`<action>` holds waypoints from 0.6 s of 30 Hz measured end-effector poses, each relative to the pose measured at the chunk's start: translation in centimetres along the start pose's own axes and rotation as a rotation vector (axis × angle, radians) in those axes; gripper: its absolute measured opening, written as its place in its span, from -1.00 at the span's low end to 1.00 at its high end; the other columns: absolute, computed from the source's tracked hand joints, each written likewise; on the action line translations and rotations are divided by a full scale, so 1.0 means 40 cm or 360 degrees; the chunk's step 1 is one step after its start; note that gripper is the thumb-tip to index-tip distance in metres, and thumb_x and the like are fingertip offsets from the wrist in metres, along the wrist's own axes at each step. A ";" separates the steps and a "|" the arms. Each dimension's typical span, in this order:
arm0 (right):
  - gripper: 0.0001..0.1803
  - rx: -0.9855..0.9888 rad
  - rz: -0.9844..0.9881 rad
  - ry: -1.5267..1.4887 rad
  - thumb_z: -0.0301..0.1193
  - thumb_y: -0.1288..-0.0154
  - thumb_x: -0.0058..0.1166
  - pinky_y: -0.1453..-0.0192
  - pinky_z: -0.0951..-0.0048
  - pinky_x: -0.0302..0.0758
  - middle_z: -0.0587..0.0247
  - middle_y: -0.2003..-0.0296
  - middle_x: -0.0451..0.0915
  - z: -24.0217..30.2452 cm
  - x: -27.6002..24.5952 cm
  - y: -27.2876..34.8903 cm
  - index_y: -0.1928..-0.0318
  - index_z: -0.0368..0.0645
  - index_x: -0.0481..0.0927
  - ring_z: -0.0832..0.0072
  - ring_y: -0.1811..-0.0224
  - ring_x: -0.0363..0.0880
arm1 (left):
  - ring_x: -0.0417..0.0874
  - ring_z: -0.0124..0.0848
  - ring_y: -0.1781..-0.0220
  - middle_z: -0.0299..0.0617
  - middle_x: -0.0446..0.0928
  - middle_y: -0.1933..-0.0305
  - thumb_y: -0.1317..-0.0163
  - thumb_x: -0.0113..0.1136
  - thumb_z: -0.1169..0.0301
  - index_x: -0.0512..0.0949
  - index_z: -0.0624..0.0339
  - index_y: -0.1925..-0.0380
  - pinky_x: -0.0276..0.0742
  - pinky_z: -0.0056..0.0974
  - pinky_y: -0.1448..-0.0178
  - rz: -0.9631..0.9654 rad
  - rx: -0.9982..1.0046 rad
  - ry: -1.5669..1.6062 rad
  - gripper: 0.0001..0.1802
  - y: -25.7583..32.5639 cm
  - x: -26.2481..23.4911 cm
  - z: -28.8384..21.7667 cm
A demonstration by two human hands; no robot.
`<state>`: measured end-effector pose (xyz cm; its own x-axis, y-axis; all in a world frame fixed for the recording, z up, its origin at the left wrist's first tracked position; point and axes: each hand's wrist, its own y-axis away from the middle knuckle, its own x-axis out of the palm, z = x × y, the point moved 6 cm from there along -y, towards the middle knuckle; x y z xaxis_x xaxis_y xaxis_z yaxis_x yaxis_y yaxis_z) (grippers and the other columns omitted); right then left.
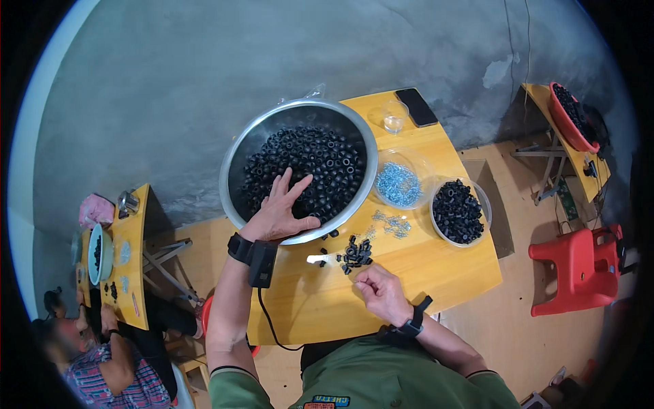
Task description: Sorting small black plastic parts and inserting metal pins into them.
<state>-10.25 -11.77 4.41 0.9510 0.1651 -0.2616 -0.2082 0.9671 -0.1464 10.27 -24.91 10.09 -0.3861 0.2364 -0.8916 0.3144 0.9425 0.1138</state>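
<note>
My left hand (281, 210) lies in the metal bowl (238, 153) with its fingers spread wide over the black rings (323, 153), while my right hand (385, 293) is curled narrow beside the small black pile (355, 255) on the desk (449, 273), and I cannot tell whether it pinches a piece. A careless sweep of that wrist could, I judge, mix the loose screws (394, 225) into the pile, and the cable (269, 320) from my left wrist might snag if I reach farther. Lettering shows on my shirt's patch (331, 401); I make out no labels on the bowl.
</note>
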 end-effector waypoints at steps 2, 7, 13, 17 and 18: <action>-0.90 -0.0111 0.0051 0.0187 -0.64 0.02 0.03 0.46 0.44 0.40 0.19 0.52 0.46 0.036 -0.005 -0.006 0.44 -0.20 0.48 0.36 0.52 0.47 | -0.20 0.10 -0.42 0.12 -0.16 -0.40 0.19 0.31 -0.14 0.10 -0.26 -0.28 -0.01 0.05 -0.38 0.0073 -0.0009 -0.0044 -0.02 -0.007 0.002 0.001; -0.85 -0.0245 0.0021 0.0562 -0.68 0.06 0.02 0.45 0.35 0.41 0.11 0.51 0.44 0.022 -0.020 -0.057 0.42 -0.21 0.48 0.24 0.52 0.48 | -0.13 0.14 -0.38 0.17 -0.05 -0.34 0.18 0.25 -0.23 0.16 -0.22 -0.26 0.11 0.25 -0.25 0.0134 0.0095 -0.0188 -0.04 -0.014 0.007 -0.003; -0.74 -0.0133 -0.0098 0.0705 -0.64 0.05 0.06 0.34 0.24 0.44 0.04 0.31 0.43 0.018 -0.091 -0.119 0.26 -0.21 0.47 0.10 0.41 0.48 | 0.04 0.07 -0.30 0.16 0.10 -0.22 0.15 0.33 -0.04 0.28 -0.08 -0.16 0.21 0.00 -0.28 0.0039 0.0211 -0.0060 -0.17 -0.006 -0.008 -0.011; -0.68 -0.0234 -0.0230 0.0777 -0.63 0.03 0.09 0.32 0.37 0.44 0.08 0.30 0.44 0.084 -0.101 -0.134 0.17 -0.23 0.47 0.25 0.39 0.49 | 0.17 0.01 -0.16 0.06 0.24 -0.06 0.12 0.32 0.04 0.34 0.07 -0.08 0.27 -0.02 -0.20 0.0013 0.0276 -0.0013 -0.26 -0.012 -0.006 -0.010; -0.67 -0.0217 -0.0240 0.0652 -0.62 0.04 0.10 0.31 0.38 0.43 0.09 0.29 0.43 0.106 -0.099 -0.138 0.16 -0.24 0.46 0.27 0.38 0.47 | 0.19 0.00 -0.14 0.03 0.25 -0.03 0.12 0.31 0.04 0.35 0.09 -0.06 0.29 -0.02 -0.18 0.0029 0.0295 -0.0005 -0.27 -0.017 -0.001 -0.008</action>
<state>-11.89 -16.92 10.29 0.8097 -0.0925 -0.5795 -0.1284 0.9356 -0.3289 9.80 -25.48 10.19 -0.3765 0.2522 -0.8914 0.4759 0.8782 0.0475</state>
